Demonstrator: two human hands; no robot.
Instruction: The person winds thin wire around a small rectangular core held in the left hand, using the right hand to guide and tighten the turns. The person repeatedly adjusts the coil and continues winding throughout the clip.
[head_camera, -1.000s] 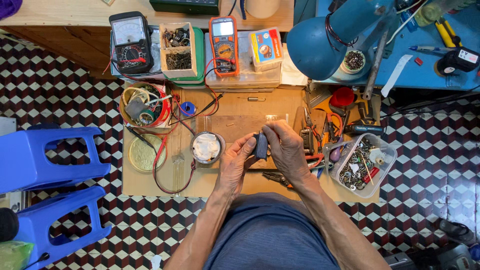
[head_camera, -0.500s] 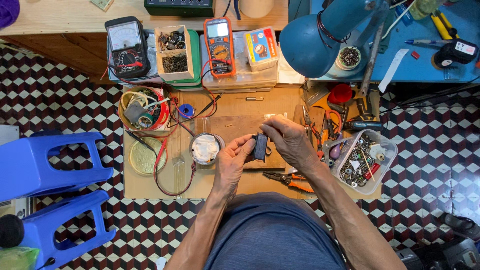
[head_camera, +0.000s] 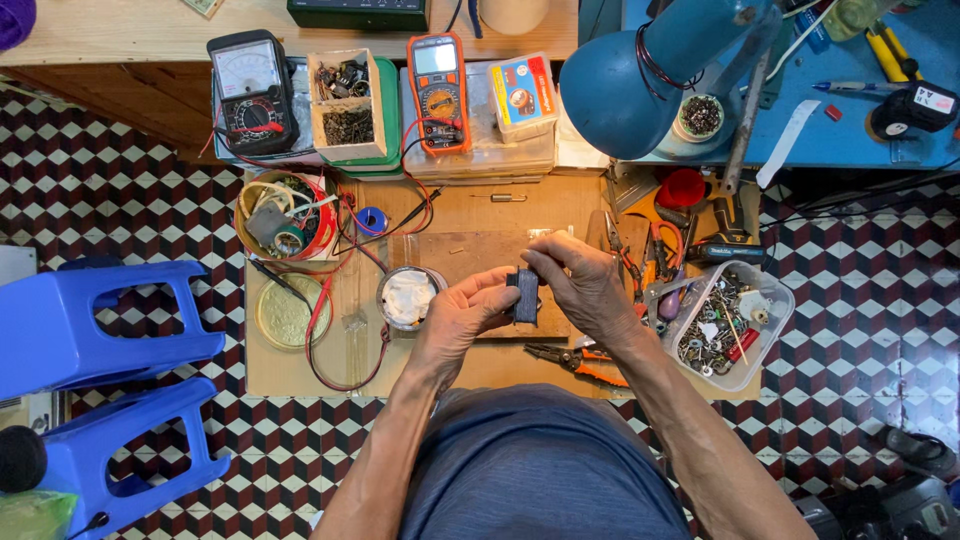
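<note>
Both hands meet above the wooden counter (head_camera: 480, 215), pinching a small dark block (head_camera: 525, 295) between them: the left hand (head_camera: 462, 318) closes its grip on the block's lower left side, the right hand (head_camera: 583, 285) clasps its top and right edge, just beside a round tin (head_camera: 408, 298) and orange-handled pliers (head_camera: 580, 360)

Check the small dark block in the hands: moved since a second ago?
No real shift. The small dark block sits in both hands' grip, just right of the round tin with white cloth, as it did a second earlier.
</note>
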